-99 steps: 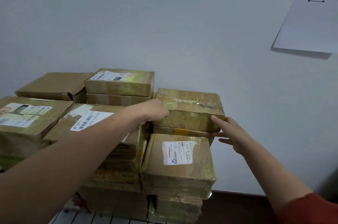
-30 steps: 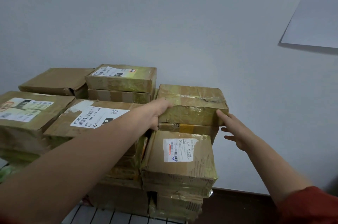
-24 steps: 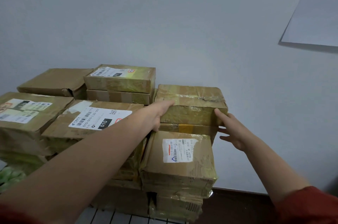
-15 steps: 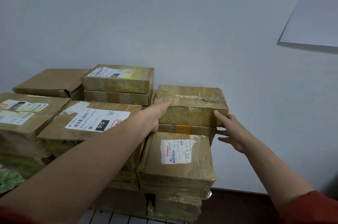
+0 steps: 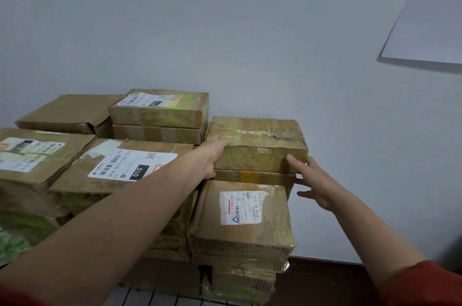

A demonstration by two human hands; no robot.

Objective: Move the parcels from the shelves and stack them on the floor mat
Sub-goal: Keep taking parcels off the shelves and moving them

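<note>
The left hand's fingers (image 5: 221,143) lay straight and close together, pressed flat against the left end of the top taped parcel (image 5: 260,143); the thumb could not be made out. The right hand's fingers (image 5: 293,160) were spread apart, the forefinger touching the parcel's near right corner and the others splayed in the air below it. Neither the left hand (image 5: 206,159) nor the right hand (image 5: 318,182) had curled round the box. A red sleeve (image 5: 422,285) covered the right forearm near the frame's lower edge.

The taped parcel rested on a thinner box with a yellow tape band (image 5: 255,177), at the right end of the pile and close to the wall (image 5: 250,43). In front of and below it sat a labelled parcel (image 5: 241,223) on top of more boxes. To the left lay a broad parcel marked 010 (image 5: 120,168), behind it two flat boxes (image 5: 160,109) stacked one on the other. Every carton was sealed with tape, so the contents could not be seen. A wire shelf (image 5: 150,298) showed beneath the pile, and a paper sheet (image 5: 430,18) hung on the wall at upper right.
</note>
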